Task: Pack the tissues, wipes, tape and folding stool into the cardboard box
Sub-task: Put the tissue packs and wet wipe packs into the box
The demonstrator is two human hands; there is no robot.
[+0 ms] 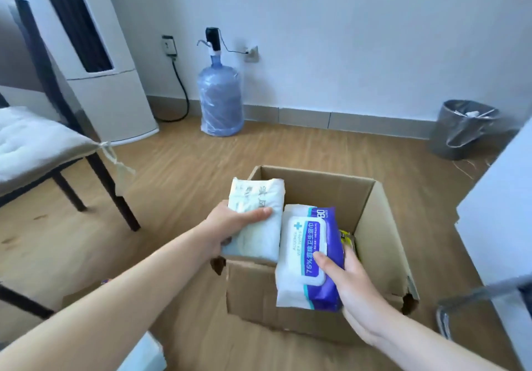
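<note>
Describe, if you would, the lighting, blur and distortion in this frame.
Head view: soft, even light, no hard shadows; wide-angle distortion tilts the standing air conditioner and chair at left; the label on the wet wipes pack is sharp, the tissue pack in the left hand softer, the lower corners smeared.

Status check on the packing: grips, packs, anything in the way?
Left grip holds tissue pack, right grip holds wipes pack. Both at open cardboard box, not yet released. Yellowish item already inside; opening unobstructed.

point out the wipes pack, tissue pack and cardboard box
wipes pack (303,241), head view, on its flip lid
tissue pack (256,192), head view, on its white top face
cardboard box (380,238), head view, on its inner right wall
</note>
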